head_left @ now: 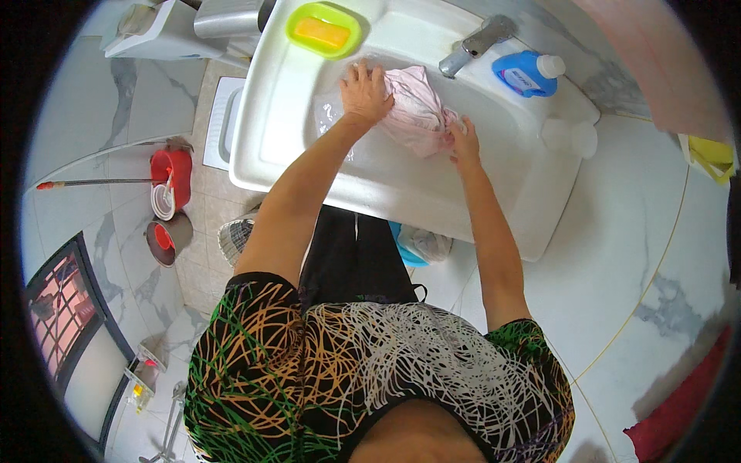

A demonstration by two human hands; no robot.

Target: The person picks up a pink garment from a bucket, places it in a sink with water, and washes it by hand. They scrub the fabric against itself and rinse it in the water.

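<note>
A wet, pale pink cloth (415,112) lies bunched in the basin of a white sink (266,147). My left hand (365,94) rests at the cloth's left end, fingers spread and pointing away from me, the thumb side touching the fabric. At the other end my right hand (464,144) pinches a gathered part of the cloth between thumb and fingers. Shallow, sudsy water shows around the cloth. Beyond it, a chrome faucet (475,48) reaches over the basin from the far edge.
A lime-green soap dish (351,40) with an orange soap bar (320,32) sits on the far left rim. At the far right stand a blue bottle (525,73) with a white cap and a white container (570,137). Red bucket (179,174) at left, on the floor.
</note>
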